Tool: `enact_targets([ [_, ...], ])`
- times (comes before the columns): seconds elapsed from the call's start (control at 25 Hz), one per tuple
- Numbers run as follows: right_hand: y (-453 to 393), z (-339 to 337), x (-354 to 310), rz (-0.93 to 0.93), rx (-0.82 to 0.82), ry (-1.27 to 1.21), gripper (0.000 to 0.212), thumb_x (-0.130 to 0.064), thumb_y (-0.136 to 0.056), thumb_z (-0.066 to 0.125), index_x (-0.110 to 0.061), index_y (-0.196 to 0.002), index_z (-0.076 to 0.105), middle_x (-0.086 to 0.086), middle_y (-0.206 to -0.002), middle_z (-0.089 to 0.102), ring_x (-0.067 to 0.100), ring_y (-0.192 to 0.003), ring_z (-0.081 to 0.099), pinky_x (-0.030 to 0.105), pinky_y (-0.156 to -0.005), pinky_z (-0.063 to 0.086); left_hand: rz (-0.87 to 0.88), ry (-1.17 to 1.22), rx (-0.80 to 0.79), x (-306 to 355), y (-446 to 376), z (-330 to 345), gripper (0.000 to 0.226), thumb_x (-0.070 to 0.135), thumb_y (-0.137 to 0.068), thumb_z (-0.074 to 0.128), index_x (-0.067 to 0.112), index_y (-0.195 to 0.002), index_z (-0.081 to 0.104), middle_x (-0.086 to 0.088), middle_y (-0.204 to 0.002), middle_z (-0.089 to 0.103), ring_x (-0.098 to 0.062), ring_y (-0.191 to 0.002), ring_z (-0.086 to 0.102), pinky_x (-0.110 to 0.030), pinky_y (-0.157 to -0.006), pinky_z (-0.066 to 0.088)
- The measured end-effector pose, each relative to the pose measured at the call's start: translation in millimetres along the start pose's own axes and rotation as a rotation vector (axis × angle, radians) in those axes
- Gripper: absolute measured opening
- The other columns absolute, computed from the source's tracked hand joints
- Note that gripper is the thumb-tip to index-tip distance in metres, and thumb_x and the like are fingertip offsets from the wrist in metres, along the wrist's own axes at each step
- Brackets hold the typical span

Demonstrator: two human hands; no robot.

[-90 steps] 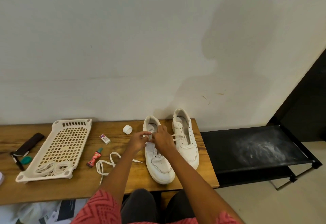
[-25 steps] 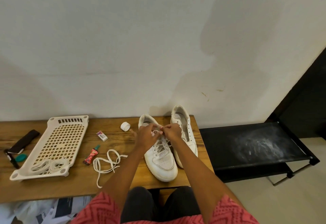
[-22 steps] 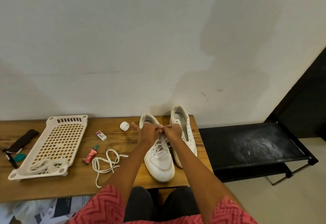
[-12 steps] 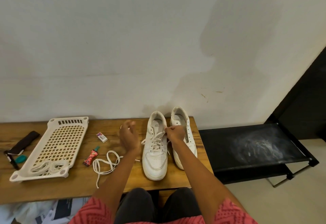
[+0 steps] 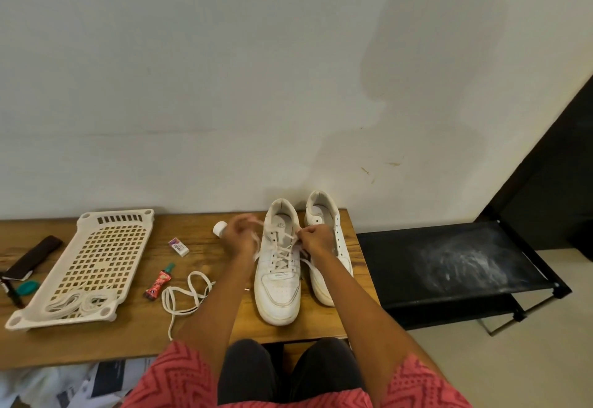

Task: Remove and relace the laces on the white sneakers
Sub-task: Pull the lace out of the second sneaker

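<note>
Two white sneakers stand side by side, toes toward me, on the wooden table [image 5: 205, 330]. The left sneaker [image 5: 278, 282] is laced up its front. My left hand [image 5: 238, 236], blurred, grips one lace end to the left of its top eyelets. My right hand [image 5: 316, 240] pinches the other lace end at the shoe's upper right. The right sneaker [image 5: 333, 247] shows bare eyelets and is partly hidden behind my right hand and forearm. A loose white lace [image 5: 184, 297] lies coiled on the table left of my left forearm.
A cream perforated tray [image 5: 96, 263] with a bundle of laces [image 5: 75, 301] sits at left. A red tube [image 5: 159, 281], small eraser box [image 5: 179, 246] and white cap [image 5: 220, 227] lie between tray and shoes. A black rack [image 5: 449, 266] stands at right.
Both hands left the knot at the shoe's top and drew apart. The left hand swung out to the left, then came back holding a lace end. The laced sneaker turned straighter.
</note>
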State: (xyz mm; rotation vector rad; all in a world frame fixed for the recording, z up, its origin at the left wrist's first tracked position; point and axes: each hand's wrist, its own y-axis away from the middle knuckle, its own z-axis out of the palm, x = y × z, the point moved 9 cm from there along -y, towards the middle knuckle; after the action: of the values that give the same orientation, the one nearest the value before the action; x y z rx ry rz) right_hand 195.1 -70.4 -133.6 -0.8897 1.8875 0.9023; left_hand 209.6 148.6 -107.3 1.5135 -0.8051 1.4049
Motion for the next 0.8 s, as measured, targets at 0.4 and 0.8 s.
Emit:
enact_targets([
  [0.4, 1.6, 5.9, -5.6, -0.027, -0.022, 0.077, 0.012, -0.016, -0.086, 0.066, -0.006, -0.084, 0.072, 0.012, -0.087, 0.071, 0.026, -0.083, 0.068, 0.044, -0.081, 0.057, 0.580, -1.032, -0.008, 34.3, 16.9, 38.8, 0.044, 0.035, -0.081, 0.069, 0.021, -0.120, 0.056, -0.007, -0.124, 0.052, -0.027, -0.117, 0.044, -0.042, -0.092, 0.035],
  [0.8, 0.9, 2.0, -13.7, -0.170, -0.010, 0.206, 0.020, -0.020, -0.090, 0.062, -0.005, -0.083, 0.073, 0.013, -0.083, 0.071, 0.024, -0.077, 0.064, 0.036, -0.070, 0.054, 0.081, -0.446, -0.355, -23.7, -13.2, 28.4, 0.029, -0.002, -0.086, 0.059, 0.007, -0.112, 0.050, -0.019, -0.102, 0.061, -0.025, -0.081, 0.061, -0.029, -0.055, 0.057],
])
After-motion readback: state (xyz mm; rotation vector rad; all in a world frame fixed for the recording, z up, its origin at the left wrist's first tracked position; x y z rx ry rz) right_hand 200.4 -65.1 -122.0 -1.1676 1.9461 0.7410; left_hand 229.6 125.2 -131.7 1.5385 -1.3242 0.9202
